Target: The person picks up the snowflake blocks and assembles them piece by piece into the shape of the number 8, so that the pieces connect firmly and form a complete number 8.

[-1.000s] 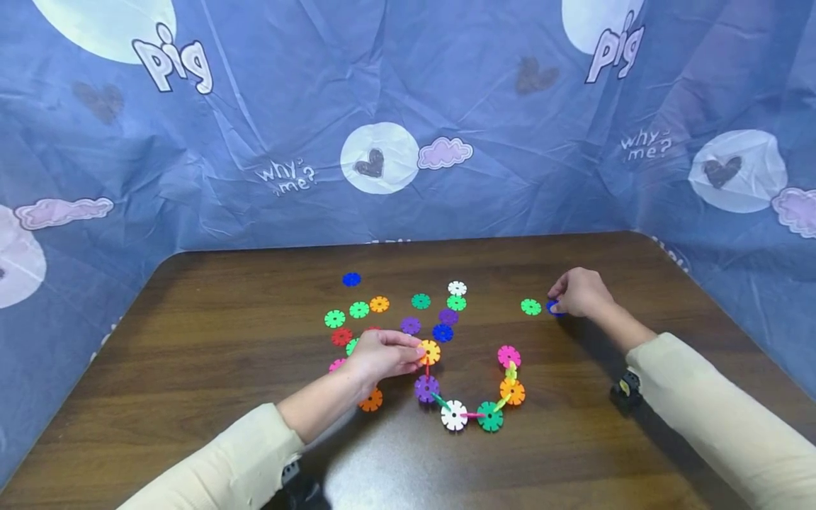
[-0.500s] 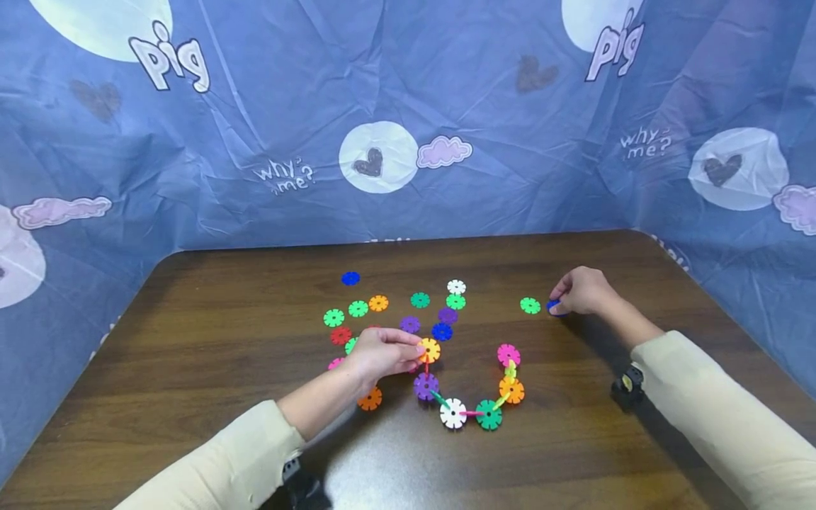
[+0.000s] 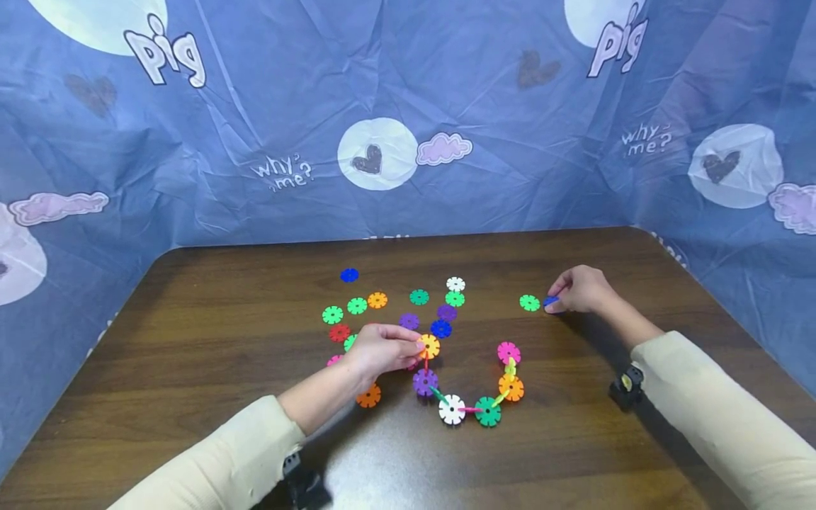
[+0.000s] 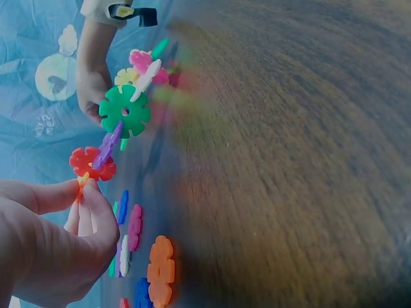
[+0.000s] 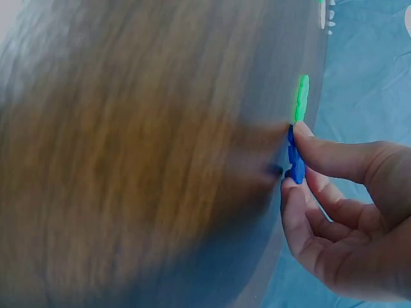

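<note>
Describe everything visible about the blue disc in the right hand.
The blue disc is thin, bumpy-edged and plastic-looking. The right hand pinches it, covering part of it. The right wrist view shows it nearly edge-on. In the head view it is just right of a bright green disc; whether it touches the table is unclear.

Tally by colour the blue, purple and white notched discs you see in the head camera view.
Blue notched discs: 3, one pinched by the right hand
Purple notched discs: 3
White notched discs: 2
Total: 8 visible; the left hand may hide more.
</note>
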Demonstrator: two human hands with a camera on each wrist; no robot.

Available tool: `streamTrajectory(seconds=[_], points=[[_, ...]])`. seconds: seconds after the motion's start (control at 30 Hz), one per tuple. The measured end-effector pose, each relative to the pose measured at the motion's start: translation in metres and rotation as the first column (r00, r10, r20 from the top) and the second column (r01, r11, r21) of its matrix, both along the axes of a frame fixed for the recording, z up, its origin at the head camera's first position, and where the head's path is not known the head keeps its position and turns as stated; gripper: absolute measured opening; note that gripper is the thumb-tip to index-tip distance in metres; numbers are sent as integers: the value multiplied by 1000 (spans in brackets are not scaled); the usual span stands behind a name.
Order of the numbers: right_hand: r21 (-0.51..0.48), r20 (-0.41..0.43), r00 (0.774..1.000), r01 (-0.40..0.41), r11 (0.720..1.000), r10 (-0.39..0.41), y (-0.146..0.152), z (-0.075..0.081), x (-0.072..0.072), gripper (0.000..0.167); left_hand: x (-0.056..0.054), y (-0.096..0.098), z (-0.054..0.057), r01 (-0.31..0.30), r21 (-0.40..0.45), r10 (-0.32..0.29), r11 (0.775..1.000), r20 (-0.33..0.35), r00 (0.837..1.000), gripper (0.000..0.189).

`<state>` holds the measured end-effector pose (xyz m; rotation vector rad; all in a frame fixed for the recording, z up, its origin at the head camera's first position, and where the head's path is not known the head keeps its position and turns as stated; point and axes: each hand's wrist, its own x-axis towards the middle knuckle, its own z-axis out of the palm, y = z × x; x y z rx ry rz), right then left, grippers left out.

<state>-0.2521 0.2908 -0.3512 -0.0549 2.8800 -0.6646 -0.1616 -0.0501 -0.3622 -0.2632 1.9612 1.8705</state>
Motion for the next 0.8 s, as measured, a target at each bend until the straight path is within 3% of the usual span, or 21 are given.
streamTrajectory(seconds=[0.2,0.5,0.7,0.8], points=[[-177,57,998,44,983,-34,-4,2,-1,33,-3,-1,1,2,-5,-2,1000,-4,1000,20],[-447,130,991,41,894,19,-22,1,0,37,-9,-5,1,18,-5,-18,1000,7,1000,22],[-588,197,974,26,808,112,-53,2,11,35,-11,-6,-1,23,-32,-23,999,1,1000,21],[-596,214,965,8,803,149,-71,5,18,32,-11,-6,-3,25,-25,-25,999,-3,1000,22]])
